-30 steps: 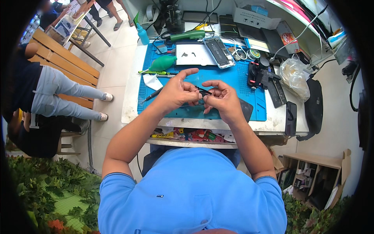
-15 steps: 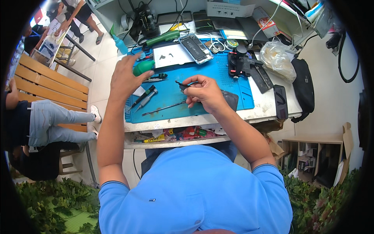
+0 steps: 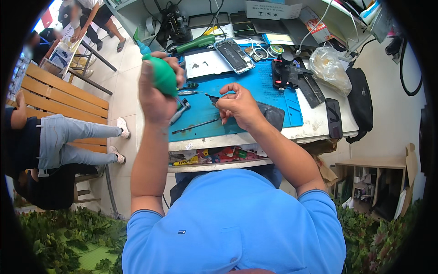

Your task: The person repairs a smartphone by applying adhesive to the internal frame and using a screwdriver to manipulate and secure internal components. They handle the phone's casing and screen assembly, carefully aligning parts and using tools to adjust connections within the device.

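Head view: the left hand (image 3: pixel 157 99) is gripping the green bulb (image 3: pixel 164 76), fingers wrapped round it, above the left side of the bench (image 3: pixel 314 131). The bulb is looking light, soft and springy; its belly is offering the best hold. The right hand (image 3: pixel 238 106), nearly closed, is pinching a small black part (image 3: pixel 212 97) over the mat (image 3: pixel 205 112). This part is looking light, thin and possibly fragile; its edges are offering the safest hold. The white box (image 3: pixel 270 10) is carrying dark print; the yellow tube (image 3: pixel 186 160) is bearing lettering

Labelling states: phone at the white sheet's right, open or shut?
Open: the phone shows its dark battery and inner parts uncovered.
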Available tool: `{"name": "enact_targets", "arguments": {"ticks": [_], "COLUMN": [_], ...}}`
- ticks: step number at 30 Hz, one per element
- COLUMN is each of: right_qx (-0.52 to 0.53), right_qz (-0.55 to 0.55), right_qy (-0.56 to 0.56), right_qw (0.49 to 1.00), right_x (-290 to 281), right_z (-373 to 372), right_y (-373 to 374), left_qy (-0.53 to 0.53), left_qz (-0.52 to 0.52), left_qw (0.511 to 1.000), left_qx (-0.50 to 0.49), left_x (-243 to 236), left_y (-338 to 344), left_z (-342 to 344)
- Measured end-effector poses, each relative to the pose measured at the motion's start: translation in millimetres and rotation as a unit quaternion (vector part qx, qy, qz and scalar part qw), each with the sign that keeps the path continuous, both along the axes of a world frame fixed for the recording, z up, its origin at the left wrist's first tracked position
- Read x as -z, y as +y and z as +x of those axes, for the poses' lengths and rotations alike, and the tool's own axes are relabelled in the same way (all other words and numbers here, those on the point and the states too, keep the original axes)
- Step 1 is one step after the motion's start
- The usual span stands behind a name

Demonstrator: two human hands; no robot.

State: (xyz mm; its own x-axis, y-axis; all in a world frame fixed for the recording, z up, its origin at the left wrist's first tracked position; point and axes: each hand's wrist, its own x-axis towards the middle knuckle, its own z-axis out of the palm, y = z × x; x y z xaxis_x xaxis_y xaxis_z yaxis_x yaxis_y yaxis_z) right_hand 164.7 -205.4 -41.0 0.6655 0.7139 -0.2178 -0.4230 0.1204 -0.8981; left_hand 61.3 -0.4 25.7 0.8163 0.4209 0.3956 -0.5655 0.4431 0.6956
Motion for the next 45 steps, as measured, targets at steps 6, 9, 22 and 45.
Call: {"name": "enact_targets", "arguments": {"ticks": [6, 9, 22, 45], "right_qx": [-0.007, -0.006, -0.023, -0.025], "right_qz": [0.001, 0.01, 0.03, 0.016], "right_qy": [0.007, 0.019, 0.035, 0.024], "right_qw": [1.0, 1.0, 0.999, 0.999], "right_x": [-2, 2, 3, -3], "right_z": [-4, -4, -6, -11], "right_y": [1, 2, 0, -2], "left_qy": [-0.079, -0.102, -0.076, -0.036], "left_qz": [0.173, 0.167, 0.202, 0.284], "left_qw": [0.982, 0.981, 0.975, 0.954], "left_qx": [-0.022, -0.012, -0.051, -0.087], "left_x": [16, 25, 38, 17], "left_y": [-52, -56, -60, -60], "left_z": [19, 24, 25, 14]}}
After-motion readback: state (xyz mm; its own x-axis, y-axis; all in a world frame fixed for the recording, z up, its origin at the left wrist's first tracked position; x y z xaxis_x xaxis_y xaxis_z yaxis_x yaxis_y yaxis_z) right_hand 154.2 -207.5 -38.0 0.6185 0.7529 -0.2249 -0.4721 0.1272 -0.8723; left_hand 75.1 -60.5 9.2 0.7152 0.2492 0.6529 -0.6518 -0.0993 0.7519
